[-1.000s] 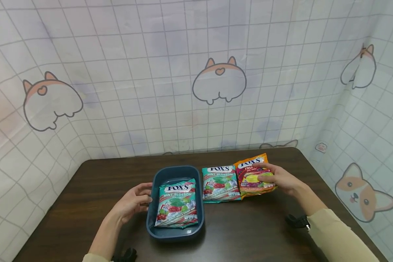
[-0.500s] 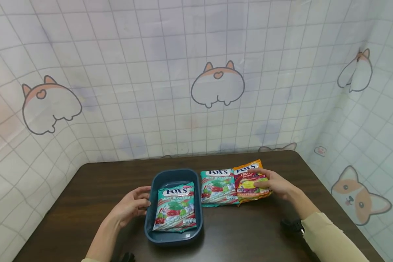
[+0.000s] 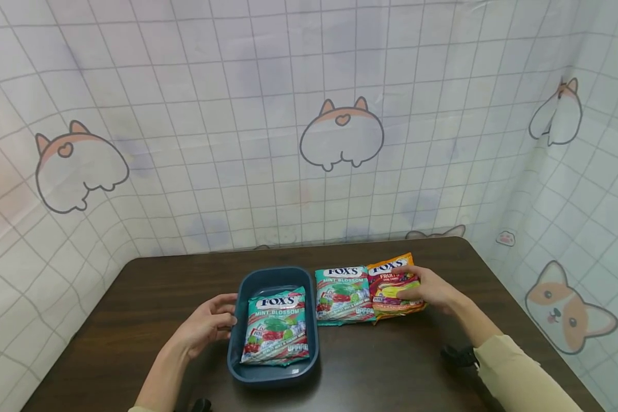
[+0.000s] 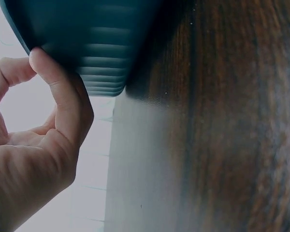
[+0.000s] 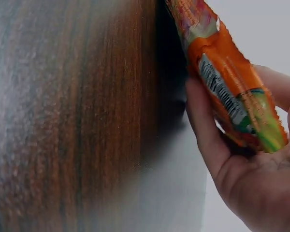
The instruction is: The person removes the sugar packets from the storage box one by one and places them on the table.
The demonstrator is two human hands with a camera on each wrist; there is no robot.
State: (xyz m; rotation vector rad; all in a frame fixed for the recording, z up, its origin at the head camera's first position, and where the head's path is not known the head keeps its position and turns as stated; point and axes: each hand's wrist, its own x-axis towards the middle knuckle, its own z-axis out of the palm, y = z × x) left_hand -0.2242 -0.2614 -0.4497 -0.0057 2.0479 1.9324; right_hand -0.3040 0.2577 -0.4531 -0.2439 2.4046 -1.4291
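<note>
In the head view my left hand (image 3: 209, 325) lies at the left side of a dark blue tray (image 3: 311, 366), its bent fingertips touching the outer wall. The left wrist view shows those fingers (image 4: 50, 72) against the tray's ribbed side (image 4: 106, 63). Inside the tray lies a teal Fox's Mint Blossom candy bag (image 3: 275, 329). My right hand (image 3: 435, 289) grips an orange and purple Fox's Fruits candy bag (image 3: 383, 286) by its right side. Up close, that bag's barcoded back (image 5: 222, 92) sits between thumb and fingers.
Another teal Mint Blossom bag (image 3: 344, 294) lies between the tray and the fruit candy bag, close against both. All stand on a dark wooden table (image 3: 381, 360). A grid-patterned cloth (image 3: 211, 171) with cartoon corgis hangs behind and at both sides.
My right hand and the fruit candy bag have shifted slightly left toward the teal bag beside it. The head view has tilted up a little. My left hand stays at the tray.
</note>
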